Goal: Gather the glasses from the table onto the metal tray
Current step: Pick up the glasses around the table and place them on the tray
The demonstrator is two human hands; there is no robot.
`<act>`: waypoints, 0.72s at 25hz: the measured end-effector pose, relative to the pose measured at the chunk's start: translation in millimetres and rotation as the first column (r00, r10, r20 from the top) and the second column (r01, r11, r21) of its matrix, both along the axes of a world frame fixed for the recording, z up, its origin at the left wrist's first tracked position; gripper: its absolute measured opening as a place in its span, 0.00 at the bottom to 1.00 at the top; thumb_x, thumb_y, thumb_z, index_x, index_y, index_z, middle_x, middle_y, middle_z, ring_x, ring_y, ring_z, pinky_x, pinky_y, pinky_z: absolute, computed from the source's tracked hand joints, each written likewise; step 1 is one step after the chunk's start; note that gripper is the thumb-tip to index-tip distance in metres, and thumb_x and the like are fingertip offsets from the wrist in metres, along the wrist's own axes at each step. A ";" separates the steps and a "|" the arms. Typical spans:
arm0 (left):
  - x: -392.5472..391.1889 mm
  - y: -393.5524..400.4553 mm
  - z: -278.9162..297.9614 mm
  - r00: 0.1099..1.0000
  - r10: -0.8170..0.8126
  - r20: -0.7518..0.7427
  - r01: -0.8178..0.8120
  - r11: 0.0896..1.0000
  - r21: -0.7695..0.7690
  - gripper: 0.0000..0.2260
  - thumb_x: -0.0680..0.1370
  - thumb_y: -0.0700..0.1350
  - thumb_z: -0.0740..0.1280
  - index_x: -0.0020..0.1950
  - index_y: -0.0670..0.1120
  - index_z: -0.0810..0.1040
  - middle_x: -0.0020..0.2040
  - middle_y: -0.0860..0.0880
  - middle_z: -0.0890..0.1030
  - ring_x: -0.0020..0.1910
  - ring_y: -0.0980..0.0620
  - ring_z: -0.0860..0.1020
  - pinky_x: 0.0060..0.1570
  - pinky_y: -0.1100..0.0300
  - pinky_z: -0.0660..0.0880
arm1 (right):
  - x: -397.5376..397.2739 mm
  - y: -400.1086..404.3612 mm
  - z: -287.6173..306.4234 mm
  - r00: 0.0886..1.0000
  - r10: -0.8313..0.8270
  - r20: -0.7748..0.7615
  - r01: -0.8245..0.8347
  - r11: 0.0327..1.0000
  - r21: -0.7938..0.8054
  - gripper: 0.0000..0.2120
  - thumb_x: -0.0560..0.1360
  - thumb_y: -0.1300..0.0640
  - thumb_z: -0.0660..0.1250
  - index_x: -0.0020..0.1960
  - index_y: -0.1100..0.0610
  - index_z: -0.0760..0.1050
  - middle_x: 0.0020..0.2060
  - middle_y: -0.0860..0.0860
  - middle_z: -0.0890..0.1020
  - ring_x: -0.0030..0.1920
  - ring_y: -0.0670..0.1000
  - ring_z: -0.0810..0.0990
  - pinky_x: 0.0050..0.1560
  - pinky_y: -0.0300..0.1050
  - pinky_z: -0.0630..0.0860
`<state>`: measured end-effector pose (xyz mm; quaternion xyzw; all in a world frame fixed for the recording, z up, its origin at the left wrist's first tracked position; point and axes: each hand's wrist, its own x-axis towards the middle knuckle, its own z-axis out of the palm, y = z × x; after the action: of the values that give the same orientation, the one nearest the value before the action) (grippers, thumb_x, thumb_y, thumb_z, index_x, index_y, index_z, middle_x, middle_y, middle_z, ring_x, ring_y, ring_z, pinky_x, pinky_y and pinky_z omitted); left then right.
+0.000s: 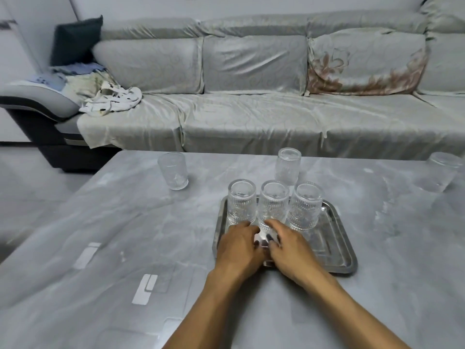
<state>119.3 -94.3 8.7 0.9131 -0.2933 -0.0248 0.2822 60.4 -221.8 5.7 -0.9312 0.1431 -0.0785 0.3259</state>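
Note:
A metal tray (334, 250) lies on the grey table. Three ribbed clear glasses stand upside down in a row on its far half: a left glass (241, 201), a middle glass (273, 204) and a right glass (305, 206). My left hand (239, 244) and my right hand (290, 245) meet at the bottom of the middle glass, with the fingers of both wrapped around its lower end. The fingers hide its rim. Off the tray, an upright glass (173, 173) stands at the far left, an inverted glass (288, 166) just behind the tray, and another glass (441, 172) at the far right edge.
The grey marbled table (125, 235) reaches to the frame's bottom, and its left edge drops to the floor. Behind it runs a long covered sofa (251, 117) with crumpled cloths (110, 99) and a dark cushion (75, 39) at its left end.

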 end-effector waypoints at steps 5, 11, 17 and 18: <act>44.0 53.0 24.3 0.917 0.397 0.046 -0.377 0.896 -0.236 0.19 0.71 0.43 0.65 0.63 0.46 0.77 0.65 0.48 0.76 0.61 0.44 0.73 0.58 0.51 0.73 | -5.2 45.6 33.4 0.970 0.229 0.085 -0.225 0.972 -0.064 0.24 0.72 0.66 0.59 0.66 0.53 0.71 0.66 0.52 0.76 0.66 0.54 0.72 0.63 0.41 0.65; 156.4 80.6 58.3 0.901 0.402 0.162 -0.410 0.912 0.015 0.29 0.72 0.43 0.64 0.73 0.46 0.64 0.74 0.46 0.66 0.67 0.40 0.69 0.62 0.49 0.69 | -12.8 55.5 28.4 0.932 0.361 -0.013 -0.357 0.914 -0.195 0.27 0.74 0.60 0.56 0.73 0.49 0.63 0.75 0.48 0.63 0.74 0.50 0.61 0.71 0.43 0.58; 211.2 83.1 24.3 0.884 0.462 0.075 -0.465 0.885 0.022 0.20 0.74 0.45 0.68 0.65 0.43 0.73 0.64 0.41 0.73 0.60 0.38 0.76 0.54 0.52 0.71 | -8.4 44.6 29.2 0.946 0.283 0.160 -0.255 0.950 -0.179 0.18 0.73 0.57 0.57 0.62 0.47 0.70 0.66 0.44 0.71 0.61 0.49 0.72 0.58 0.42 0.69; 209.2 86.6 15.5 0.867 0.486 0.106 -0.486 0.873 -0.032 0.13 0.75 0.46 0.68 0.57 0.42 0.77 0.59 0.41 0.75 0.56 0.37 0.77 0.50 0.53 0.70 | -6.7 45.5 29.9 0.945 0.260 0.198 -0.227 0.958 -0.177 0.17 0.73 0.57 0.58 0.61 0.48 0.72 0.65 0.44 0.72 0.60 0.49 0.73 0.56 0.43 0.71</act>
<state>328.5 -7.7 24.2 0.9568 -0.0694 0.0981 0.2647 53.8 -176.3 35.6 -0.9494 -0.0166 -0.1501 0.2752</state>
